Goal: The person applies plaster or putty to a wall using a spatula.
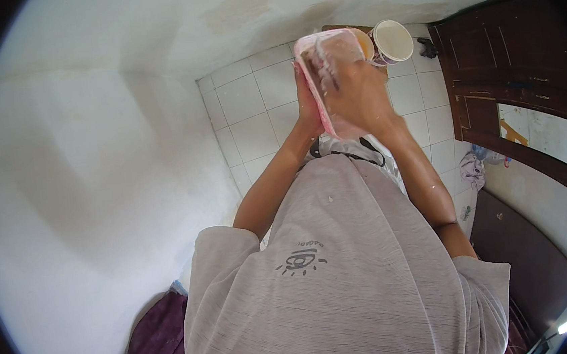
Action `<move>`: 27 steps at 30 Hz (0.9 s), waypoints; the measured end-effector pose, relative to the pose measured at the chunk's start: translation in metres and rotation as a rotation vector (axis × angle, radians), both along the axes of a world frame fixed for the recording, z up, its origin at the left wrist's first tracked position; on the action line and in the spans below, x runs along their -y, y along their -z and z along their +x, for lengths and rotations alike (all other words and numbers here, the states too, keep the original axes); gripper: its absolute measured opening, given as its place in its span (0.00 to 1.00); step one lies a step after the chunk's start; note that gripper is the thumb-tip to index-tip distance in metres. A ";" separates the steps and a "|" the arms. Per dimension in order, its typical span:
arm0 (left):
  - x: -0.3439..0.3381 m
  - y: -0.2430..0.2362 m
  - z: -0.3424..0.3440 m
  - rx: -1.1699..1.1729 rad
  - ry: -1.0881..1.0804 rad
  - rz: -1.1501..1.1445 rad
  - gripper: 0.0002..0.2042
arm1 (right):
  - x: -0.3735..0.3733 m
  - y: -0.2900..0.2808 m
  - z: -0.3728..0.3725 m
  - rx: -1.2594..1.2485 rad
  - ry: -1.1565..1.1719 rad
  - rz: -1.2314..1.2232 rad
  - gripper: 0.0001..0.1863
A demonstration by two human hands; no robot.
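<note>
Head view has the pink tray (348, 128) out beyond my shirt (344, 252), my left hand (309, 107) clamped on its left side; my right hand (363, 96) blurs over its inside, so I can't tell its grip. Beneath the tray spread pale floor tiles (242, 89), a stained wall (87, 167) to its left. Right of it, partly hidden by it, sits an orange tub (365, 43), then a white tub (393, 40) and, farther, a dark cabinet (482, 55).

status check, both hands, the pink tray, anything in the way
Left hand gripping pink tray by its left side. Right hand over its open face, blurred, grip unclear. Same hand hides part of tray; white bucket beyond, to the right.
</note>
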State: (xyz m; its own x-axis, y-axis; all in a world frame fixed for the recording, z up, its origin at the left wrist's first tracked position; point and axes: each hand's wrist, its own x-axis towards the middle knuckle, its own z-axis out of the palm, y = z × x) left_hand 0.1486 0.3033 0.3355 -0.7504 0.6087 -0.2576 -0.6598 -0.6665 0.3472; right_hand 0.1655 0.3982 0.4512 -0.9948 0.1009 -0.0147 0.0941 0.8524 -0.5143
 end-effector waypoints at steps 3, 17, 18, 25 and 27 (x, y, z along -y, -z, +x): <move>0.010 -0.002 -0.008 0.025 -0.002 0.151 0.41 | -0.012 0.021 0.010 -0.133 -0.191 0.054 0.07; -0.003 -0.014 -0.006 -0.061 -0.008 -0.002 0.44 | -0.017 0.004 -0.004 0.049 -0.005 -0.009 0.09; -0.006 -0.012 -0.007 -0.058 -0.034 -0.079 0.45 | -0.012 0.003 -0.005 0.029 0.032 -0.071 0.09; 0.000 -0.009 -0.002 -0.039 -0.029 0.025 0.43 | -0.024 0.002 0.008 0.079 -0.030 0.067 0.11; -0.002 -0.011 0.002 -0.076 -0.051 -0.018 0.44 | -0.011 -0.005 0.004 0.066 -0.030 -0.036 0.10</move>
